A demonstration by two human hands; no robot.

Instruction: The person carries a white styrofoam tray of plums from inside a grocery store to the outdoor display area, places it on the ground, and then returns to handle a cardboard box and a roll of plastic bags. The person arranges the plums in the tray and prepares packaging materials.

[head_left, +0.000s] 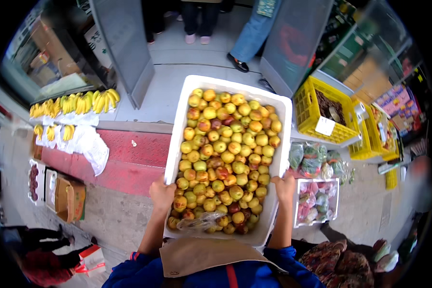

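Observation:
A long white foam box (286,125) filled with small, round, yellow-green fruits (228,156) with reddish-brown patches stretches out in front of my body. My left hand (162,193) is closed around its left rim, and my right hand (284,186) grips the right rim at about the same height. Crumpled clear plastic (200,223) lies over the fruits at the near end. The near edge of the box is close to my torso, partly hidden by a brown flap of my clothing. The undersides of the box and some fingers are out of sight.
A doorway with open grey doors (122,48) lies ahead, with people's legs inside. Left are bananas (81,102), a red ramp (125,146) and a cardboard box (72,197). Right stand yellow crates (348,135) and a white box of bagged goods (317,204). People stand near both sides.

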